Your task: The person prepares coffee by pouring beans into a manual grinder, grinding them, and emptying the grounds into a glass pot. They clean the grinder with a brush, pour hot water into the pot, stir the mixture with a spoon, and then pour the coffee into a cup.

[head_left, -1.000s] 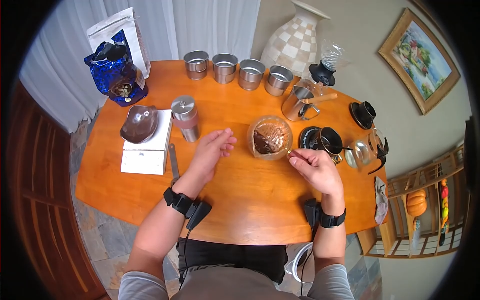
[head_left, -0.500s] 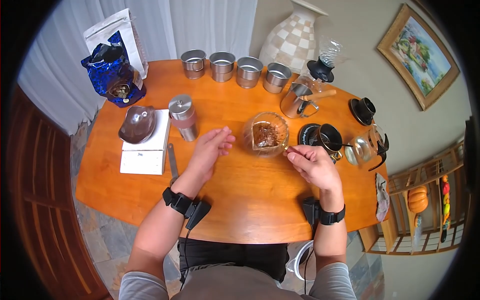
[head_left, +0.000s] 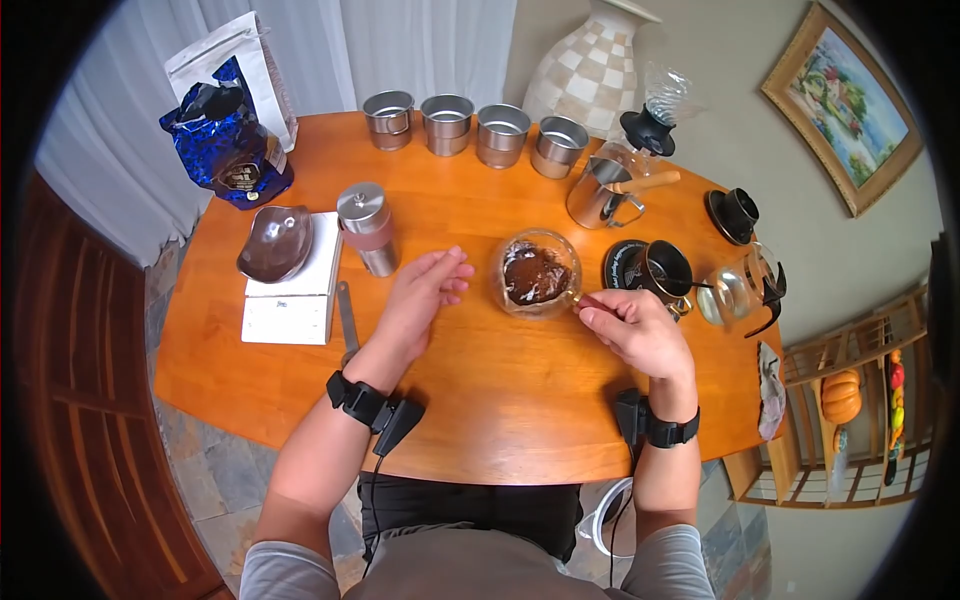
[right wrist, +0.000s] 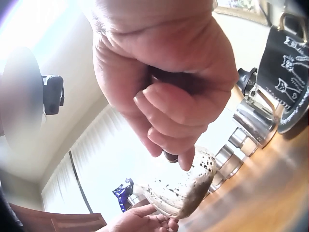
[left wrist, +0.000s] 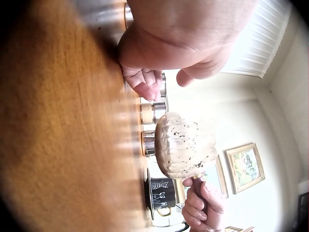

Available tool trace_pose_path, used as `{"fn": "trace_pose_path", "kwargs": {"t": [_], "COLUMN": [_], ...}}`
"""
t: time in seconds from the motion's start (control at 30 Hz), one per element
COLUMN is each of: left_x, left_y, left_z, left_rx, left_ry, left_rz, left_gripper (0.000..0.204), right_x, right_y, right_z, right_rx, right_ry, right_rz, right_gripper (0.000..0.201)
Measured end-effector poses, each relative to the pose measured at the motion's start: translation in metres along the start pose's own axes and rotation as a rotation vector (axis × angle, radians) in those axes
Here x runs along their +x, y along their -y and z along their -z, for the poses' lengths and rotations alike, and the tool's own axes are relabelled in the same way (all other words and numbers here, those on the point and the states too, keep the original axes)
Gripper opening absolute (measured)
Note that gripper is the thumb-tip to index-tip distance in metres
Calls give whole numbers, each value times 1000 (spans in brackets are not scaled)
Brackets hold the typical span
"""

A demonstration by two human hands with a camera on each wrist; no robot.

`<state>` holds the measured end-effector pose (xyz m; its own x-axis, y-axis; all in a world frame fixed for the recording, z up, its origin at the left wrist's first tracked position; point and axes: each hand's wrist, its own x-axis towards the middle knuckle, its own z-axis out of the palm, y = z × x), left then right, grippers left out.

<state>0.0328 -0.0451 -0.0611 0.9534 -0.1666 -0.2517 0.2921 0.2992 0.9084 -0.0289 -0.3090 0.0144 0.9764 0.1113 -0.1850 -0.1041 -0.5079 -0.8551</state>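
The right hand grips the handle of the glass dripper, lifting it off the counter; the left hand rests open beside it.

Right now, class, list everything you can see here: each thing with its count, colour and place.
table: one, orange wood, under everything
steel cups: four, silver, far edge
bag: one, blue, far left
scale: one, white, left
dish: one, brown, on scale
grinder: one, silver, beside scale
dripper: one, glass, holding brown grounds, centre
pitcher: one, silver, right
mug: one, black, right
vase: one, checked, behind table
left hand: open, by dripper
right hand: holds dripper handle
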Motion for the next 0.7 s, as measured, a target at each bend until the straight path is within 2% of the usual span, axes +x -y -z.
{"fn": "trace_pose_path", "kwargs": {"t": [0.07,0.2,0.37,0.5,0.63,0.7], "left_x": [0,1,1,1,1,0], "left_y": [0,-1,2,0,1,0], "left_z": [0,0,1,0,0,0], "left_rx": [1,-4,-1,12,2,5], "left_ry": [7,6,12,6,3,2], "left_rz": [1,-4,-2,-1,2,5], "left_gripper": [27,27,26,26,25,25], "right_x": [-1,1,0,2,1,1], "right_y": [9,0,1,0,0,0], "right_z": [-5,1,-4,-3,0,3], "right_rx": [130,102,79,99,42,3], "right_ry": [55,-26,25,-67,-84,41], "right_rz": [-12,-48,-3,2,10,42], "right_gripper": [26,26,27,29,28,27]}}
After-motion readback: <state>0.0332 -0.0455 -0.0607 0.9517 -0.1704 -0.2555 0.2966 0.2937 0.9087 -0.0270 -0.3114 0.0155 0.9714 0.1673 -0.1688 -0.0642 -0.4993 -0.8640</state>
